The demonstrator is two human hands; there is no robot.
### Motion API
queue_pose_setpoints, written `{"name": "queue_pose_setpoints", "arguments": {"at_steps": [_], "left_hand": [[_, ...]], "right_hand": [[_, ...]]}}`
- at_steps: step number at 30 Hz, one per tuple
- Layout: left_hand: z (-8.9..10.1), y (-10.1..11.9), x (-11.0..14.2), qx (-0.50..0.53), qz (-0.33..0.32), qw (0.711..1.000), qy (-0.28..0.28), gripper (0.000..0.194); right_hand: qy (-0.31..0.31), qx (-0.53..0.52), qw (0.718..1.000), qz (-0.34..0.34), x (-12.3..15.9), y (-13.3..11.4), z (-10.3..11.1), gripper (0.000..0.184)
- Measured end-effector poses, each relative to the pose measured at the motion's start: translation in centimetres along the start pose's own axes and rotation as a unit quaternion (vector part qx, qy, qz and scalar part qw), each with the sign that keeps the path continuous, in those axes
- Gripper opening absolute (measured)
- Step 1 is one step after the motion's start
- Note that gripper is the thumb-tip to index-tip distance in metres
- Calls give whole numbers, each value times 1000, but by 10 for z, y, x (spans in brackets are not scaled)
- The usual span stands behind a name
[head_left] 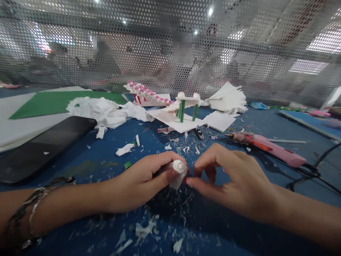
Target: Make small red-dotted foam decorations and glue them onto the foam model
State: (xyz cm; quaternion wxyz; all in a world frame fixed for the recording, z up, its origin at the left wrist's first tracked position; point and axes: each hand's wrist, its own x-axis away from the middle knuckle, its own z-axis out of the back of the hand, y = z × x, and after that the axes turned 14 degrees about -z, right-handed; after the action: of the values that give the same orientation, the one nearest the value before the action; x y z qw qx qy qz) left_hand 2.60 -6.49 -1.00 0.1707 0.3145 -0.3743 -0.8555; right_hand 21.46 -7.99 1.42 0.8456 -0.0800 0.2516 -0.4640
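My left hand [144, 181] pinches a small rolled piece of white paper [179, 170] between thumb and fingers, its coiled end facing up and a loose flap hanging below. Close by on the right is my right hand [234, 181], fingers curved and apart, with nothing visible between them; its thumb tip comes near the left fingertips. Beyond the hands stands a paper model with a white base [170, 119], green rolled posts [182, 111] and a sloping row of pink-topped pieces [149, 91].
A pink corded tool with a metal tip [277, 147] lies at right. At left are a black phone-like slab [48, 147], crumpled white tissue [98, 110] and green paper [58, 103]. White sheets [226, 99] stand behind, before a perforated metal screen [160, 46]. Paper scraps [145, 229] litter the blue table.
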Motion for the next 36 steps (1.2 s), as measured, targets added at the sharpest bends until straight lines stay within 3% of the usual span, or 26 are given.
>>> {"name": "queue_pose_setpoints", "arguments": {"at_steps": [4,10,16,24,32,36], "left_hand": [[-1,1,0,-32,-25,999,-16,17],[-2,5,1,-76,-35,993,-85,18],[0,8,2,-76,-43,985,-150,20],[1,6,6,-67,-50,989,-124,26],[0,5,6,-79,-43,988,-122,25],[-1,7,3,-106,-56,988,-99,24]], "right_hand": [[-25,-15,999,-16,0,-4,-1,25],[-34,-21,998,47,2,-4,-9,18],[-140,-29,985,95,0,-4,-1,13],[-202,4,975,96,-5,-8,7,16],[-201,9,974,99,-6,-6,8,15],[-115,20,989,89,-2,-4,4,10]]}}
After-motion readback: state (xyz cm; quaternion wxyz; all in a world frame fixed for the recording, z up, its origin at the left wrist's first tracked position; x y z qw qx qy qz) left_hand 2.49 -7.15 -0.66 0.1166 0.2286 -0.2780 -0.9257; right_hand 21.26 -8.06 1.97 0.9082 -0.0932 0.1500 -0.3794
